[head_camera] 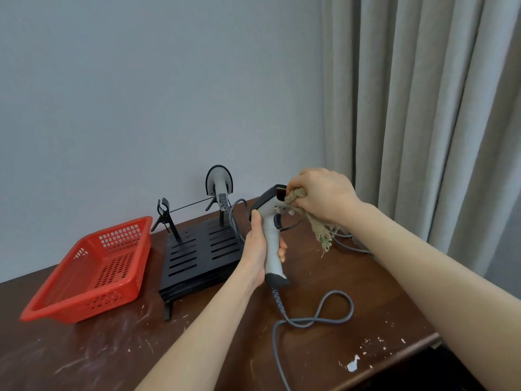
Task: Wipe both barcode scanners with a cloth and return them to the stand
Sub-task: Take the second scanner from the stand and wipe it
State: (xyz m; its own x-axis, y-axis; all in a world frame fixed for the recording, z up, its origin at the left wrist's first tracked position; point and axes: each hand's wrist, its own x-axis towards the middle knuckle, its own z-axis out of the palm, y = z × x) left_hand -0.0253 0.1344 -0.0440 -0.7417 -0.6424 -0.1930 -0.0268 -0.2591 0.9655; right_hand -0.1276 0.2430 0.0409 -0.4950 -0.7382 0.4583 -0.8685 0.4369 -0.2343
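Observation:
My left hand [255, 244] grips the handle of a grey barcode scanner [272, 235], held upright above the table. My right hand [321, 197] holds a frayed beige cloth [318, 224] bunched against the scanner's head, by its dark window. A second grey scanner [220, 184] hangs in the right cradle of the black stand [197, 255]. The stand's left cradle [163, 210] holds nothing.
A red plastic basket [93, 272] sits left of the stand on the scratched brown table [112, 356]. Grey scanner cables [318, 320] loop over the table in front of and behind my hands. A wall and a curtain [423, 108] close the back.

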